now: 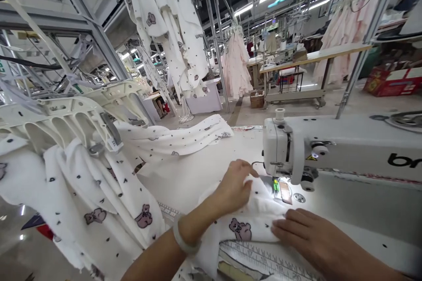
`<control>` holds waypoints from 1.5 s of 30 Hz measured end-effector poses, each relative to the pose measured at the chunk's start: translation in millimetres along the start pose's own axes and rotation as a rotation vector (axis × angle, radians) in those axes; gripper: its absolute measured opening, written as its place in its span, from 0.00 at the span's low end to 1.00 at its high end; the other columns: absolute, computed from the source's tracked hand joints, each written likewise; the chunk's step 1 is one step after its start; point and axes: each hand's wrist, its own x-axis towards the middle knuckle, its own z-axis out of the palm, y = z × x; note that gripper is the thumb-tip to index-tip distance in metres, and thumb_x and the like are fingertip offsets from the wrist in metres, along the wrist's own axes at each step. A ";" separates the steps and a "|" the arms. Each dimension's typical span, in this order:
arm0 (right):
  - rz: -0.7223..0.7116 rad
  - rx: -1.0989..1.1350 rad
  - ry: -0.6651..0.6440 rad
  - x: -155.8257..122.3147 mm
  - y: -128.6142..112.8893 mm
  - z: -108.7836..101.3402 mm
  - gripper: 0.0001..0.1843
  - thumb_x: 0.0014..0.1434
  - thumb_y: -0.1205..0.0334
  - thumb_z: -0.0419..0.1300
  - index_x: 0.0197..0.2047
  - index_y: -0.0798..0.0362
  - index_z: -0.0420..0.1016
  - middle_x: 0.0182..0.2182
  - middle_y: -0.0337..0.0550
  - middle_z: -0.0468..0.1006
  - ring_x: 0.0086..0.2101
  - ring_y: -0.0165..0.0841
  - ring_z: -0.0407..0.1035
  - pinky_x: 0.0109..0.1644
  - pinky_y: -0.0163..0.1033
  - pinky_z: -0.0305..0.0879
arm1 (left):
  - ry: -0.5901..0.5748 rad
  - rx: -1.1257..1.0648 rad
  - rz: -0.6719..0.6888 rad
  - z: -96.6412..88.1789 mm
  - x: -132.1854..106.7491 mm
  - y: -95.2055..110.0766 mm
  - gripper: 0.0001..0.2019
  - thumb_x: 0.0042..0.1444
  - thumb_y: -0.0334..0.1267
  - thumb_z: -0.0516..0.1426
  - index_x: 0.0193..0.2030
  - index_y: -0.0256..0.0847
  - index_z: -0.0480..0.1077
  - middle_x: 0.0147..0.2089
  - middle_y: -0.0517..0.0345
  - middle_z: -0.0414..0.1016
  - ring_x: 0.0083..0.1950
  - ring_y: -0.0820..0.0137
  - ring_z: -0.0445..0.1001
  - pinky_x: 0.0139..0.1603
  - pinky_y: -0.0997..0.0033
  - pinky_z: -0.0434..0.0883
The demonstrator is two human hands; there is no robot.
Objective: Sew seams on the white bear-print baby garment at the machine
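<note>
Evidently, in the head view, handling a white, bear-printed cloth piece (253, 215) on the smooth white desk (184, 178) beside a white sewing machine (359, 142): curling left fingers (248, 169) over it, laying right fingers (286, 228) flat, together; not managing to tell any pinch. Probably feeling soft, light, limp; best gripping by edges. Counting one cloth piece, one machine.

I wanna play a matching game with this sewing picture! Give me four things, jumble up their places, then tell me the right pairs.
Things
1. Nearest white fabric piece with a mauve bear print
2. Pale ring-shaped bracelet
3. Red cardboard box
4. Pale pink cloth garments

Places
A. Hanging in the background
B. Around the left arm
C. On the floor at the far right
D. By the left hand and right hand

Right pairs: 1-D, 2-B, 3-C, 4-A.
</note>
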 end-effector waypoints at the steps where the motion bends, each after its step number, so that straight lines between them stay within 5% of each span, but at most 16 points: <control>1: 0.026 0.053 -0.017 1.6 0.0 -1.5 0.20 0.67 0.77 0.48 0.54 0.55 0.75 0.44 0.46 0.82 0.40 0.39 0.74 0.46 0.46 0.72 | -0.028 0.042 0.074 5.0 -8.7 4.9 0.13 0.64 0.27 0.53 0.52 0.38 0.73 0.59 0.44 0.70 0.64 0.59 0.67 0.67 0.53 0.69; 7: 0.072 0.159 -0.033 5.8 0.2 -20.8 0.13 0.74 0.64 0.53 0.53 0.51 0.78 0.44 0.45 0.83 0.49 0.39 0.75 0.56 0.44 0.73 | -0.301 0.196 0.322 27.2 -40.2 0.1 0.17 0.71 0.36 0.50 0.62 0.33 0.69 0.63 0.44 0.73 0.69 0.60 0.67 0.73 0.57 0.63; 11: 0.098 0.118 0.005 -2.6 2.6 -23.8 0.16 0.75 0.57 0.53 0.56 0.48 0.79 0.48 0.44 0.83 0.47 0.35 0.79 0.50 0.37 0.79 | -0.309 0.204 0.382 29.2 -38.8 -14.8 0.20 0.71 0.38 0.49 0.65 0.31 0.65 0.64 0.42 0.72 0.69 0.60 0.67 0.73 0.58 0.63; 18: 0.174 0.054 0.037 -11.0 12.9 -12.3 0.18 0.75 0.56 0.53 0.61 0.47 0.77 0.51 0.44 0.82 0.48 0.38 0.79 0.51 0.43 0.80 | -0.364 0.237 0.507 27.2 -27.2 -27.5 0.19 0.72 0.38 0.48 0.64 0.33 0.68 0.66 0.41 0.72 0.70 0.59 0.66 0.73 0.52 0.63; 29: 0.066 -0.134 0.047 -0.1 25.1 -12.4 0.17 0.77 0.59 0.49 0.51 0.57 0.77 0.43 0.47 0.83 0.42 0.38 0.79 0.50 0.46 0.74 | -0.445 0.200 0.620 28.7 23.5 -47.2 0.18 0.71 0.35 0.47 0.60 0.34 0.69 0.63 0.43 0.74 0.70 0.63 0.67 0.71 0.60 0.65; 45: 0.258 -0.049 -0.019 -11.2 26.2 -10.2 0.25 0.74 0.47 0.54 0.67 0.51 0.68 0.55 0.43 0.80 0.51 0.39 0.76 0.51 0.46 0.73 | -0.402 0.093 0.731 28.8 43.6 -62.4 0.18 0.69 0.35 0.47 0.58 0.30 0.70 0.59 0.38 0.76 0.66 0.60 0.70 0.71 0.57 0.66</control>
